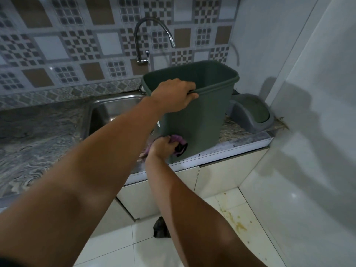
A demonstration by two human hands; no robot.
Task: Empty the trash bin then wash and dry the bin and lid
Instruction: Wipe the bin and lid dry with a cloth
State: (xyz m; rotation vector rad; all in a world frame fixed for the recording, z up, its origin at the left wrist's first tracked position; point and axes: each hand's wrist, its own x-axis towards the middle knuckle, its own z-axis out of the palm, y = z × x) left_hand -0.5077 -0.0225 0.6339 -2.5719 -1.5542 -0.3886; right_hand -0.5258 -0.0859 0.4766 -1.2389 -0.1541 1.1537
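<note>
Left-hand grip (174,95) is clamped over the near rim of the green trash bin (194,116), fingers curled inside, thumb on the outer wall; right-hand grip (161,146) is closed around a bunched purple cloth (178,140) with a dark patch, pressed against the bin's lower front wall.

Bin stands upright at the front edge of the desk (38,143), just right of the sink (113,110); open-topped, rectangular with rounded corners, tapering toward the base; smooth matte plastic with a rolled lip. Grey lid (250,114) lies on the desk behind and to the right of the bin, close to the corner wall; domed frame with a darker green swing flap set in it.

Desk top is grey veined stone, polished; pale metal trim along its front edge; plain cream cabinet fronts below. Sink is brushed stainless steel, rectangular. Gooseneck faucet (154,37) is wall-mounted, with a dark flexible neck and chrome tip above the bin's rear rim.

Backsplash is glossy patterned tile in grey, brown and white checks; right wall is plain pale panels. Floor (227,209) is white gloss tile with yellowish stains; small black bag (159,228) lies at the cabinet foot.
</note>
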